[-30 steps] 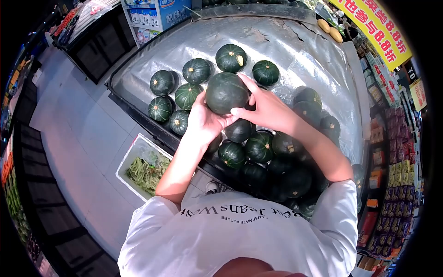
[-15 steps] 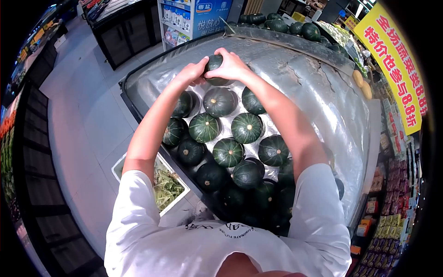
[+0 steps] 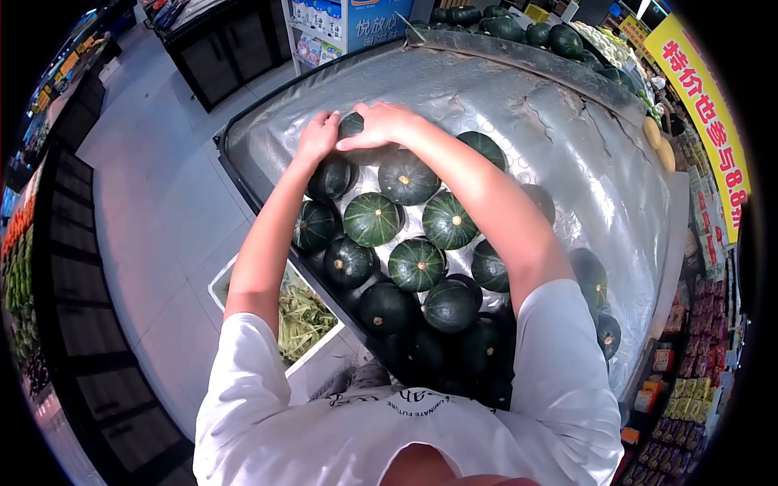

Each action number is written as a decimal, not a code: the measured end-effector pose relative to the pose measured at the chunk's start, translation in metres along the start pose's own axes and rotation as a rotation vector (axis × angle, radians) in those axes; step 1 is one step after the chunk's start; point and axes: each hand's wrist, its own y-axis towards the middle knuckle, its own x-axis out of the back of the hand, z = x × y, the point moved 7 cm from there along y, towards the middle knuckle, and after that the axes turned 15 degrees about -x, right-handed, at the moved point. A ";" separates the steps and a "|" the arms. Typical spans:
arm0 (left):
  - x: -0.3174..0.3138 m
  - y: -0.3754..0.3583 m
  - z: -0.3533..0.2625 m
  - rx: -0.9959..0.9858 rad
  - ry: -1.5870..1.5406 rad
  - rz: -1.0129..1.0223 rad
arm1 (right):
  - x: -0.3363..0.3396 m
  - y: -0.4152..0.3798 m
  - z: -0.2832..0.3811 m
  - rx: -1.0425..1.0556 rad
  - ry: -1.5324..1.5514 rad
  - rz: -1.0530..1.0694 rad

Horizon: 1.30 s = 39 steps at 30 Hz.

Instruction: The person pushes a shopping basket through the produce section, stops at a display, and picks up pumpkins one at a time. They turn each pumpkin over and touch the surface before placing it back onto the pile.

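Note:
A dark green kabocha pumpkin (image 3: 351, 126) is between my two hands at the far left part of the display, mostly covered by them. My left hand (image 3: 318, 136) is curled against its left side. From the right, my right hand (image 3: 379, 125) wraps over it, thumb pointing left. Just below the hands, a pumpkin (image 3: 330, 177) sits near the black display edge, and another pumpkin (image 3: 408, 177) lies to its right. Nearer my body are several more, including a striped pumpkin (image 3: 374, 219) and a pumpkin (image 3: 417, 265) with its stem up.
Silvery sheeting (image 3: 583, 170) covers the sloped stand, bounded by a black rim (image 3: 235, 174) on the left. A white bin (image 3: 324, 332) of leafy scraps stands below that rim. More pumpkins (image 3: 504, 30) lie behind a raised divider (image 3: 519, 57). Packaged goods (image 3: 689, 397) hang at right.
Both hands have moved left with the pumpkin, toward the display's left rim. My view has shifted slightly, and more pumpkins show beside my right arm.

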 end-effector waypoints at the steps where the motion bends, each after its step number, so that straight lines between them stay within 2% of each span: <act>1: 0.004 0.000 -0.011 -0.072 -0.096 -0.074 | -0.001 -0.003 -0.002 0.019 0.035 -0.039; 3: -0.001 -0.004 -0.029 -0.184 -0.398 -0.042 | 0.007 -0.015 -0.006 0.079 0.157 -0.114; 5: 0.001 0.003 -0.029 -0.307 -0.335 -0.038 | 0.030 -0.047 -0.015 0.109 0.172 -0.254; 6: -0.001 0.005 -0.028 -0.275 -0.341 0.020 | 0.039 -0.063 -0.023 0.186 0.191 -0.310; 8: -0.003 0.003 -0.027 -0.204 -0.354 0.116 | 0.053 -0.114 -0.049 0.213 0.203 -0.283; 9: -0.005 0.009 -0.019 -0.194 -0.315 0.187 | 0.052 -0.132 -0.064 0.289 0.178 -0.366; 11: -0.001 0.002 -0.031 -0.157 -0.314 0.186 | 0.055 -0.198 -0.105 0.146 0.298 -0.079; 13: 0.005 0.004 -0.032 -0.213 -0.297 0.118 | 0.055 -0.264 -0.160 0.032 0.472 -0.011; 14: 0.011 0.008 -0.036 -0.380 -0.291 0.070 | 0.065 -0.300 -0.189 -0.058 0.420 -0.130; 15: 0.015 0.007 -0.039 -0.410 -0.356 0.007 | 0.064 -0.321 -0.228 -0.102 0.459 -0.226; 16: 0.019 -0.006 -0.063 -0.514 -0.272 -0.053 | 0.069 -0.358 -0.258 -0.190 0.533 -0.276; 17: 0.021 -0.027 -0.098 -0.613 -0.186 -0.121 | 0.061 -0.376 -0.294 -0.310 0.439 -0.362; 18: 0.007 -0.051 -0.133 -0.651 -0.312 -0.072 | 0.042 -0.391 -0.334 -0.358 0.490 -0.294; 20: -0.031 -0.094 -0.194 -0.695 -0.487 0.089 | -0.009 -0.413 -0.384 -0.369 0.309 -0.148; 21: -0.058 -0.115 -0.225 -0.695 -0.538 0.208 | -0.030 -0.423 -0.390 -0.449 0.382 0.016; 23: -0.111 -0.153 -0.275 -0.650 -0.655 0.495 | -0.073 -0.429 -0.405 -0.578 0.455 0.174; 25: -0.152 -0.195 -0.328 -0.766 -0.630 0.618 | -0.098 -0.434 -0.408 -0.598 0.694 0.199; 26: -0.173 -0.234 -0.386 -0.966 -0.317 0.745 | -0.096 -0.442 -0.407 -0.584 0.786 0.176; 27: -0.192 -0.242 -0.402 -0.991 -0.238 0.796 | -0.099 -0.444 -0.405 -0.604 0.864 0.218; 28: -0.211 -0.245 -0.412 -0.883 -0.193 0.857 | -0.101 -0.445 -0.404 -0.625 0.937 0.261; 29: -0.238 -0.237 -0.415 -0.987 -0.098 0.794 | -0.102 -0.444 -0.404 -0.647 1.009 0.306; 31: -0.279 -0.235 -0.421 -0.960 0.121 0.924 | -0.111 -0.433 -0.411 -0.692 1.027 0.268; 33: -0.296 -0.247 -0.438 -1.042 0.149 0.880 | -0.114 -0.433 -0.416 -0.684 1.057 0.149; 34: -0.300 -0.254 -0.444 -1.081 0.176 0.860 | -0.111 -0.435 -0.418 -0.706 0.999 0.020; 37: -0.300 -0.273 -0.455 -1.041 -0.019 0.960 | -0.095 -0.448 -0.428 -0.566 1.261 -0.017; 39: -0.283 -0.287 -0.466 -1.054 -0.219 0.954 | -0.082 -0.460 -0.437 -0.494 1.560 -0.171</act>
